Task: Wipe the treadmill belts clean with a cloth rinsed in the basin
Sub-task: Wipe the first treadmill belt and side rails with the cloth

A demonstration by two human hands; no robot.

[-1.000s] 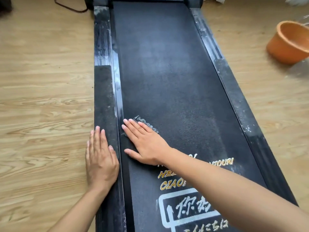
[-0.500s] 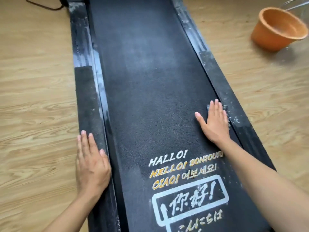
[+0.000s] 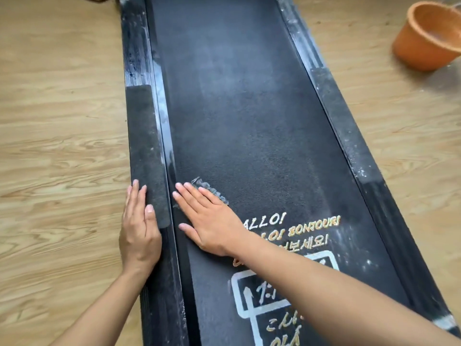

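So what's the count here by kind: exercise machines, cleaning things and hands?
Treadmill: 1
Cloth: 1
Orange basin: 1
Hands: 2, left hand and right hand
Total: 5

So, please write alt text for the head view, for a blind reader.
A person's right hand presses a grey cloth flat on the black treadmill belt near its left edge, while the left hand rests flat on the left side rail. An orange basin stands on the wooden floor at upper right.
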